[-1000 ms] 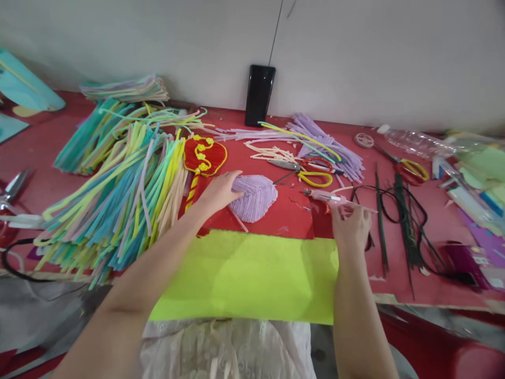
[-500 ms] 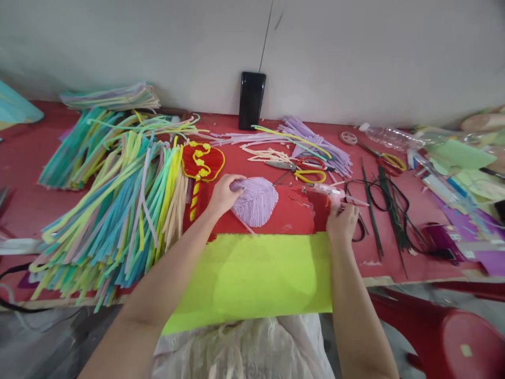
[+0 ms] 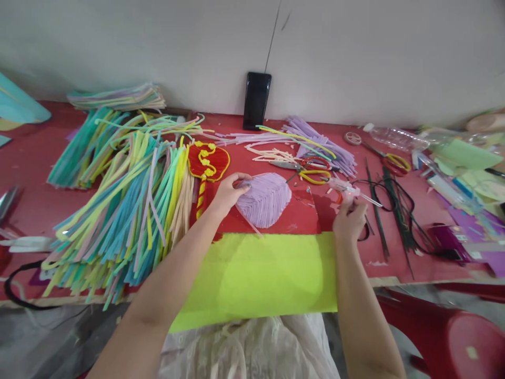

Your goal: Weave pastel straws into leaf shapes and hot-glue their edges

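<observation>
Pinched at its upper left edge, a lilac leaf-shaped piece made of pipe cleaners (image 3: 268,200) is in my left hand (image 3: 231,193), just above a red sheet (image 3: 303,223). A thin pale stem points down from its lower edge. My right hand (image 3: 350,222) is closed around the handle of a pink glue gun (image 3: 344,187), which has a clear glue stick poking out of its rear. The gun's nozzle faces left, towards two pairs of scissors handles. A red fan-shaped piece with yellow trim (image 3: 211,162) lies left of my left hand.
Bundles of coloured pipe cleaners (image 3: 118,205) cover the left side. A black phone (image 3: 256,101) leans on the wall. Scissors (image 3: 311,172), lilac pipe cleaners (image 3: 331,150), a plastic bottle (image 3: 396,138) and dark green stems (image 3: 396,210) lie around. A yellow-green sheet (image 3: 260,279) overhangs the front edge.
The lilac leaf has tilted and shifted slightly right in my left hand. My right hand has turned the glue gun a little. The whole view has shifted slightly.
</observation>
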A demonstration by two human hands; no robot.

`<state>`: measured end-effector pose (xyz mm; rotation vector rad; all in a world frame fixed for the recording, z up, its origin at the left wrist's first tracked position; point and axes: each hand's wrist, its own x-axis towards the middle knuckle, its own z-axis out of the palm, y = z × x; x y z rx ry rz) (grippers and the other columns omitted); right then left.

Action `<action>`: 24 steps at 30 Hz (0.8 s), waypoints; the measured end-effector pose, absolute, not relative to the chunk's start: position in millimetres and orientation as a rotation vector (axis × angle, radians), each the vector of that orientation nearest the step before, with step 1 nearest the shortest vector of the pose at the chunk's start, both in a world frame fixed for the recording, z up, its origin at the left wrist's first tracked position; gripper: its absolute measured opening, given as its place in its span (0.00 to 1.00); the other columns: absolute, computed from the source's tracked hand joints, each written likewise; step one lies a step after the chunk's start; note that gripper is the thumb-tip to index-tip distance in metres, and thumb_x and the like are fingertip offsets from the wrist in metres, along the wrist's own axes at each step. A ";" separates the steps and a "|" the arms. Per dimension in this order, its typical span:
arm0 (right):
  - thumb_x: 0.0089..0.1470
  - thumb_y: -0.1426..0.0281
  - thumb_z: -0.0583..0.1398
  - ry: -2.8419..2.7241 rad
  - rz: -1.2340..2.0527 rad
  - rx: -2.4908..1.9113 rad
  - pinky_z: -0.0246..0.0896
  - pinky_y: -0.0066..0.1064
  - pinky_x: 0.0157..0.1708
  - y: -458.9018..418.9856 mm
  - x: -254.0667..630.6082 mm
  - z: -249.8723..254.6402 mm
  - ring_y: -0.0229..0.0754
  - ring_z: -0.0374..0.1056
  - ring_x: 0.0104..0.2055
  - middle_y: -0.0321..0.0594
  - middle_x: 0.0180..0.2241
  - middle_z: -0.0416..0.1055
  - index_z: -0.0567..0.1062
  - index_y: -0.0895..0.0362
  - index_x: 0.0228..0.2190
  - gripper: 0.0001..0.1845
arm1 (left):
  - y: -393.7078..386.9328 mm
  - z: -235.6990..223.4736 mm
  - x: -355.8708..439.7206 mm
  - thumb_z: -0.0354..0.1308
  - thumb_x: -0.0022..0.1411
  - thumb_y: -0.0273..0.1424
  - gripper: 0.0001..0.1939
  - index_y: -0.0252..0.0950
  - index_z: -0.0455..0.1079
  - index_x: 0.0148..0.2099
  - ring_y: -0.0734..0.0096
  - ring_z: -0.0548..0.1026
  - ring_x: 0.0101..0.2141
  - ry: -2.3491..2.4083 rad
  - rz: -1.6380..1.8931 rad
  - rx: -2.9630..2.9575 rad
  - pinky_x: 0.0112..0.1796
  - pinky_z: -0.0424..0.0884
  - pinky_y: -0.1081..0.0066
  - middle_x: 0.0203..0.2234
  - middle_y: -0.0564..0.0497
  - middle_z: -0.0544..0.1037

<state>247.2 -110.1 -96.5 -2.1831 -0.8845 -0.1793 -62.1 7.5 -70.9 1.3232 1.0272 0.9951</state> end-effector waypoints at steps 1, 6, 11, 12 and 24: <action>0.57 0.56 0.49 -0.887 -0.174 -2.186 0.60 0.42 0.39 -110.1 247.4 -97.0 0.54 0.69 0.42 0.55 0.39 0.73 0.68 0.60 0.44 0.23 | 7.5 -71.2 -62.2 0.60 0.49 0.23 0.13 0.35 0.72 0.40 0.68 0.74 0.44 1.006 0.994 1.329 0.49 0.68 0.66 0.41 0.49 0.78; 0.58 0.56 0.49 -0.901 -0.158 -2.179 0.61 0.41 0.39 -110.5 248.6 -98.5 0.54 0.69 0.43 0.56 0.40 0.73 0.67 0.60 0.44 0.23 | 7.3 -74.2 -60.6 0.59 0.50 0.23 0.10 0.36 0.71 0.38 0.69 0.74 0.43 1.099 1.098 1.311 0.48 0.68 0.67 0.40 0.50 0.77; 0.56 0.57 0.50 -0.873 -0.173 -2.168 0.61 0.42 0.42 -110.6 248.1 -98.4 0.52 0.69 0.43 0.56 0.42 0.71 0.67 0.60 0.44 0.22 | 7.3 -75.9 -60.9 0.57 0.52 0.23 0.07 0.36 0.69 0.35 0.69 0.73 0.39 1.321 1.100 1.470 0.47 0.68 0.65 0.35 0.51 0.76; 0.56 0.56 0.50 -0.865 -0.171 -2.163 0.61 0.43 0.42 -110.4 247.7 -97.6 0.52 0.69 0.43 0.56 0.42 0.71 0.66 0.60 0.44 0.22 | 7.3 -75.8 -61.6 0.57 0.51 0.22 0.07 0.36 0.69 0.34 0.69 0.73 0.39 1.345 1.076 1.541 0.47 0.67 0.64 0.35 0.51 0.76; 0.39 0.48 0.63 -0.941 -0.041 -2.240 0.62 0.39 0.35 -147.5 176.9 -74.2 0.45 0.64 0.33 0.45 0.36 0.68 0.65 0.58 0.47 0.37 | 0.9 -52.6 -67.0 0.60 0.56 0.24 0.06 0.38 0.74 0.37 0.68 0.72 0.37 1.090 0.785 2.144 0.44 0.67 0.65 0.34 0.50 0.75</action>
